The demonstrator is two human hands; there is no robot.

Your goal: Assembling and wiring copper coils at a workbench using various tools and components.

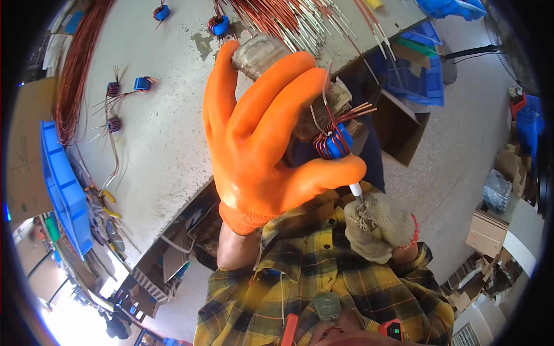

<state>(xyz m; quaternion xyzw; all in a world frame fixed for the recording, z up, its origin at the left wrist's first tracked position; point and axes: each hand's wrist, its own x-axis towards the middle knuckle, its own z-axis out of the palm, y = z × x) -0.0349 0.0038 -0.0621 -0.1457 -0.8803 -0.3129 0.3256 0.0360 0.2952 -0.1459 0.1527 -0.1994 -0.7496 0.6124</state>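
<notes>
One wire-wound blue coil point(336, 143), located beside the left hand's point(254, 141) thumb, fingers spread, grip unclear; one white-tipped rod point(355, 189), clasped by the right hand's point(375, 228) fingers; coil best kept steady.

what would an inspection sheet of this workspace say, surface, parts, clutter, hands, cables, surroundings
surface: grey table, worn, with dark patches
parts: blue-cored coil wound with red wire, several leads sticking out; grey block partly hidden by fingers
clutter: more coils and yellow-handled tools lying loose
hands: left hand, orange glove, coil between thumb and forefinger, firmness unclear; right hand, pale glove, closed on a white-tipped tool
cables: power cords, nothing seen; long red wires along the table's left side
surroundings: blue bins and cardboard boxes at right
</notes>
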